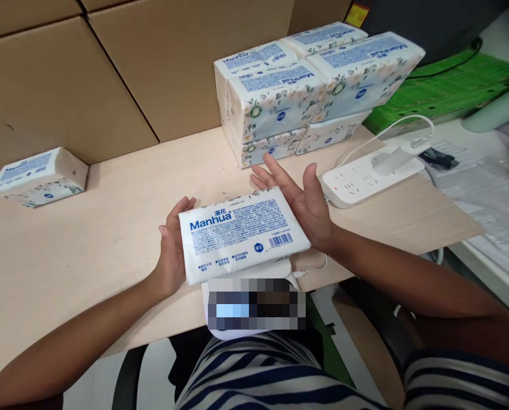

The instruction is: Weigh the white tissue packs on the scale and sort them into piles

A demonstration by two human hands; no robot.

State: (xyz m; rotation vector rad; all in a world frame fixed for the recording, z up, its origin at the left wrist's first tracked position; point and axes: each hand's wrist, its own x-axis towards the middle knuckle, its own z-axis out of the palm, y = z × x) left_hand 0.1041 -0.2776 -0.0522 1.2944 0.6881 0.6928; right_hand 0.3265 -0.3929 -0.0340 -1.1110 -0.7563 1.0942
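Observation:
A pack of tissues [246, 234], white with blue "Manhua" print and a barcode, lies face up over a white device [275, 270] at the table's front edge. Most of the device is hidden under the pack, and its front is blurred out. Along the pack's left side is my left hand [173, 250], open, thumb raised, with some fingers partly behind the pack. My right hand [308, 208] is at the right side, open, palm turned inward and fingers spread. Neither hand wraps round the pack; whether they touch its edges I cannot tell for sure.
Several tissue packs [280, 108] stand stacked at the back, against cardboard boxes [186, 62]. A single tissue pack [53, 176] sits at the far left. To the right are a white power strip [357, 182] with cables, a green slatted panel [446, 85] and clear plastic wrap [493, 193].

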